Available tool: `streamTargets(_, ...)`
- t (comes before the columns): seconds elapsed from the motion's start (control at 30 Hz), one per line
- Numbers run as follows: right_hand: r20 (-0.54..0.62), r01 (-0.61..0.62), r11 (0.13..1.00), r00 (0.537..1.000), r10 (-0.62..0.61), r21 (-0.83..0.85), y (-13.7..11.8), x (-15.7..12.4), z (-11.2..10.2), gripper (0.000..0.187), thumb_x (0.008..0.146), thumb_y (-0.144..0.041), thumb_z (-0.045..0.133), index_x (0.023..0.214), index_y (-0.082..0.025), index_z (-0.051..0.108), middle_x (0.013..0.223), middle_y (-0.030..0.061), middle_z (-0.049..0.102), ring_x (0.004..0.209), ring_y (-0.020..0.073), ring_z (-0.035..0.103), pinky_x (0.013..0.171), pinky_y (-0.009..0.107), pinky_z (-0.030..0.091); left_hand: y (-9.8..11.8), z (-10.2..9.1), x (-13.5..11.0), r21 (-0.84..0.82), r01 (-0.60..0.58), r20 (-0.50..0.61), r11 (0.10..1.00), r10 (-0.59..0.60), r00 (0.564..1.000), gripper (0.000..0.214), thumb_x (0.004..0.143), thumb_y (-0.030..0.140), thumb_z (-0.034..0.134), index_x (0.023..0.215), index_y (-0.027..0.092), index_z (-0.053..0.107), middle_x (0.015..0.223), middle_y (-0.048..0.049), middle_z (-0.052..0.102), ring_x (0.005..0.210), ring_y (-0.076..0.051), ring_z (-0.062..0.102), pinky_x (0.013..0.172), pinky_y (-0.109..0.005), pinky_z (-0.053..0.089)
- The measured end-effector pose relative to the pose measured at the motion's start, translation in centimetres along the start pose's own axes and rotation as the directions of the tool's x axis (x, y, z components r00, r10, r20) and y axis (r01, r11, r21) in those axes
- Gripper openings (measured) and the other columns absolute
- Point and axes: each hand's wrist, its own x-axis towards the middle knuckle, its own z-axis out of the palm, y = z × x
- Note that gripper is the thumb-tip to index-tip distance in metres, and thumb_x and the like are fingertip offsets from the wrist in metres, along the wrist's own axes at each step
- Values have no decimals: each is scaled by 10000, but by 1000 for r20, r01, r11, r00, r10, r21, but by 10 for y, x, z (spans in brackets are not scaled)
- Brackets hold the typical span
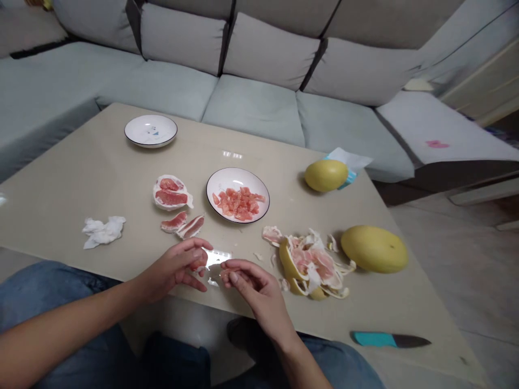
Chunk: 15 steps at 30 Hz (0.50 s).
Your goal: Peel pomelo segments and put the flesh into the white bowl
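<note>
My left hand [181, 265] curls around a pink pomelo piece [199, 264] at the table's near edge. My right hand [248, 282] faces it, its fingertips pinched on a small bit of pink flesh or membrane that I cannot make out clearly. Just beyond the hands lie two peeled pomelo segments [182, 223] and a part-peeled cluster of segments [172, 193]. A white plate with pink pomelo chunks [238, 201] stands behind them. A heap of peel and pith [310, 263] lies right of my right hand.
An empty white plate [150, 130] sits at the far left. A crumpled tissue [103, 230] lies near left. Two yellow pomelo pieces [373, 248] [326, 175] rest on the right. A teal-handled knife [389, 340] lies at the near right edge. A grey sofa [259, 70] wraps around the beige table [81, 178].
</note>
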Motion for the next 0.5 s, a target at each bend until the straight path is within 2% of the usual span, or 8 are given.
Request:
streamTargets(0.07, -8, 57, 998, 998, -57, -36, 1, 0, 1, 170, 828, -354, 690, 948, -240, 728, 947, 54, 671, 745, 167, 637, 725, 316, 546, -4, 0, 0, 237, -58, -35, 970, 69, 997, 236, 797, 387, 677, 911, 188, 619, 693, 37, 434, 608, -112, 449, 562, -256, 497)
streamTargets(0.1, -8, 81, 995, 997, -82, -55, 1, -1, 2, 157, 830, -349, 688, 938, -243, 731, 981, 58, 653, 748, 165, 634, 716, 311, 549, -6, 0, 0, 376, -115, -40, 919, 140, 989, 225, 769, 369, 707, 864, 181, 627, 690, 40, 426, 592, -103, 430, 552, -234, 467)
streamTargets(0.2, 17, 117, 987, 993, -115, -112, 4, -2, 4, 148, 846, -333, 671, 951, -250, 735, 1001, 64, 631, 802, 174, 635, 705, 292, 553, -9, 0, -2, 675, -286, 43, 680, 351, 935, 180, 755, 318, 723, 868, 187, 675, 761, 17, 475, 614, -104, 448, 581, -225, 421)
streamTargets(0.3, -3, 122, 980, 992, -124, -154, 8, -4, 6, 161, 848, -320, 667, 985, -253, 720, 1012, 65, 643, 861, 187, 639, 724, 286, 551, -10, 2, -6, 764, -371, 119, 527, 450, 885, 161, 803, 278, 671, 941, 196, 683, 844, -6, 510, 546, -74, 428, 533, -216, 394)
streamTargets(0.4, -48, 103, 981, 993, -112, -163, 11, -6, 9, 199, 839, -303, 678, 1032, -252, 680, 982, 60, 670, 860, 190, 653, 755, 297, 552, -11, 5, -9, 809, -410, 161, 420, 514, 843, 119, 833, 223, 621, 937, 191, 669, 881, -16, 540, 491, -51, 397, 498, -207, 377)
streamTargets(0.5, -81, 111, 977, 989, -128, -184, 14, -6, 10, 230, 826, -279, 691, 1051, -244, 655, 920, 53, 693, 861, 197, 663, 753, 302, 556, -12, 7, -10, 839, -417, 187, 349, 535, 824, 114, 841, 209, 599, 927, 193, 672, 893, -25, 572, 481, -55, 398, 523, -219, 401)
